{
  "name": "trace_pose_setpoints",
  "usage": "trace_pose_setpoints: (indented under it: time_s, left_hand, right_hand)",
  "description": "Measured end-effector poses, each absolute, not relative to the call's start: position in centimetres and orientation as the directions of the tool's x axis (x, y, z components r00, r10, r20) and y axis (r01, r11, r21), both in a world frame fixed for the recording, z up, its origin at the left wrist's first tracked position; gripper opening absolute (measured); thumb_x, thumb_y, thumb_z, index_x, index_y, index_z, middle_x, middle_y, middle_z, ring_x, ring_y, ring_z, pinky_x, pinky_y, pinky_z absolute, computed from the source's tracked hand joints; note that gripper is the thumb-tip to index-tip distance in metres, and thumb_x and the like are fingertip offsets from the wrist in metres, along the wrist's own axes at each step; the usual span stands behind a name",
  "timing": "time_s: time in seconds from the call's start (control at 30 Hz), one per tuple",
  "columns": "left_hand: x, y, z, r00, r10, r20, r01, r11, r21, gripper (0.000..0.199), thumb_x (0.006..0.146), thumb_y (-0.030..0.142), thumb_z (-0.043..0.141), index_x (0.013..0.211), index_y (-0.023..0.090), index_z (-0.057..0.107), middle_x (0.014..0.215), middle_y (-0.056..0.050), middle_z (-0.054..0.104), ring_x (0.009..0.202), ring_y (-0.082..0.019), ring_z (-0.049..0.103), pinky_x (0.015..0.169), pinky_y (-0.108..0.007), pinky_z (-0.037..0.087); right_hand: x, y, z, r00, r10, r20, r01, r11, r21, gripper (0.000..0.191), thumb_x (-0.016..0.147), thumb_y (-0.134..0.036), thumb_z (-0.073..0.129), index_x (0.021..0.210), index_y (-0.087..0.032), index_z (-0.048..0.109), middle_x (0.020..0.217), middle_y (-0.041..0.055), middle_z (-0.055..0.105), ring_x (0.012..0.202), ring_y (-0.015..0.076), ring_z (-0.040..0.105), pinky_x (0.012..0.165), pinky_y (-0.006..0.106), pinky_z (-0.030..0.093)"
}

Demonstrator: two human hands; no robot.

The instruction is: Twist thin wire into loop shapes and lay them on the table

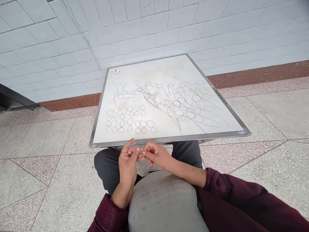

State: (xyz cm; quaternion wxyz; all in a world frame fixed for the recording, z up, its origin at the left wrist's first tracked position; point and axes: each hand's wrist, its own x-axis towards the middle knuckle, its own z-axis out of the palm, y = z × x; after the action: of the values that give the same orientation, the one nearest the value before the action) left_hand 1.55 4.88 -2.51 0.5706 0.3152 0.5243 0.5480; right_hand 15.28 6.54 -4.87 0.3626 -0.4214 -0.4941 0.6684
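Note:
Just off the near edge of a white board-topped table (169,66), my left hand (127,161) and my right hand (159,156) meet, fingertips almost touching. Both are closed in a pinch on a thin wire (142,147), mostly hidden by the fingers. My left index finger reaches up towards the table's metal rim. On the tabletop, figure-eight wire loops (122,125) lie in rows at the near left. Wires with one round loop and a long tail (193,109) lie tangled across the middle and right.
A small white and red object (117,71) sits at the table's far left corner. Behind stands a white tiled wall (154,25) with a reddish-brown base strip (74,102). My legs (106,166) are partly under the table, over a speckled stone floor (67,190).

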Motion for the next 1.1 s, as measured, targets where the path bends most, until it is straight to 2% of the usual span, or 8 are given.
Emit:
trace_pose_setpoints:
  time_s: [0.17,0.3,0.6,0.7,0.77,0.87,0.97,1.1]
  left_hand:
    - [1.4,4.8,-2.3,-0.11,0.961,-0.255,-0.281,0.216,0.935,0.051,0.071,0.028,0.076,0.118,0.018,0.059,0.072,0.001,0.069,0.054,-0.009,0.061,0.055,-0.021,0.046]
    - [1.2,4.7,-2.3,-0.093,0.957,-0.276,-0.275,0.242,0.93,0.053,0.07,0.026,0.077,0.12,0.019,0.059,0.08,0.0,0.071,0.058,-0.01,0.063,0.06,-0.023,0.049]
    - [1.0,4.6,-2.3,-0.114,0.955,-0.274,-0.165,0.253,0.953,0.056,0.072,0.028,0.074,0.124,0.018,0.055,0.067,0.005,0.063,0.055,-0.008,0.058,0.059,-0.022,0.049]
    - [0.9,4.5,-2.4,-0.103,0.958,-0.269,-0.112,0.257,0.96,0.06,0.073,0.026,0.072,0.128,0.017,0.049,0.066,0.006,0.061,0.055,-0.008,0.056,0.059,-0.022,0.048]
    - [0.9,4.5,-2.5,-0.085,0.965,-0.249,-0.062,0.244,0.968,0.062,0.074,0.025,0.07,0.131,0.016,0.046,0.066,0.006,0.059,0.056,-0.009,0.053,0.057,-0.022,0.047]
    - [1.0,4.3,-2.9,-0.051,0.975,-0.218,0.055,0.221,0.974,0.063,0.075,0.022,0.067,0.134,0.016,0.044,0.065,0.006,0.055,0.055,-0.009,0.05,0.056,-0.022,0.045]
    - [1.1,4.1,-3.6,-0.025,0.983,-0.179,0.174,0.181,0.968,0.062,0.077,0.02,0.064,0.136,0.02,0.044,0.065,0.006,0.052,0.055,-0.009,0.048,0.055,-0.022,0.043]
    - [1.1,3.9,-4.3,-0.013,0.99,-0.141,0.213,0.141,0.967,0.063,0.077,0.019,0.064,0.137,0.023,0.044,0.068,0.005,0.053,0.056,-0.009,0.046,0.056,-0.022,0.04]
  right_hand:
    - [15.5,6.6,-5.0,-0.386,0.9,-0.203,-0.077,-0.251,-0.965,0.016,0.082,-0.034,0.061,0.078,-0.021,0.051,0.065,-0.004,0.06,0.048,0.0087,0.05,0.046,0.023,0.049]
    - [15.5,6.6,-4.9,-0.388,0.898,-0.209,-0.073,-0.256,-0.964,0.018,0.082,-0.034,0.062,0.077,-0.02,0.052,0.063,-0.0044,0.058,0.048,0.0081,0.049,0.046,0.022,0.049]
    - [15.5,6.6,-5.5,-0.424,0.871,-0.248,-0.051,-0.296,-0.954,0.021,0.081,-0.034,0.064,0.082,-0.021,0.047,0.059,-0.007,0.053,0.048,0.0091,0.051,0.044,0.022,0.047]
    - [15.8,6.6,-5.8,-0.476,0.852,-0.217,-0.028,-0.262,-0.965,0.022,0.083,-0.036,0.062,0.093,-0.022,0.047,0.068,-0.0054,0.054,0.054,0.0103,0.054,0.048,0.024,0.05]
    - [16.2,6.9,-5.6,-0.46,0.88,-0.122,0.042,-0.115,-0.992,0.026,0.085,-0.038,0.06,0.104,-0.023,0.049,0.082,-0.0006,0.056,0.066,0.0125,0.057,0.055,0.027,0.053]
    - [16.8,7.7,-4.9,-0.434,0.89,0.142,0.23,0.262,-0.937,0.029,0.089,-0.039,0.058,0.113,-0.023,0.055,0.099,0.0065,0.056,0.086,0.0178,0.057,0.068,0.032,0.052]
    - [17.0,8.7,-3.8,-0.534,0.777,0.333,0.325,0.553,-0.768,0.023,0.094,-0.036,0.052,0.107,-0.021,0.062,0.091,0.0067,0.059,0.085,0.0184,0.055,0.072,0.032,0.048]
    - [16.8,9.2,-3.1,-0.659,0.658,0.364,0.327,0.687,-0.649,0.025,0.098,-0.029,0.042,0.093,-0.021,0.066,0.076,0.0025,0.057,0.073,0.0149,0.053,0.066,0.027,0.044]
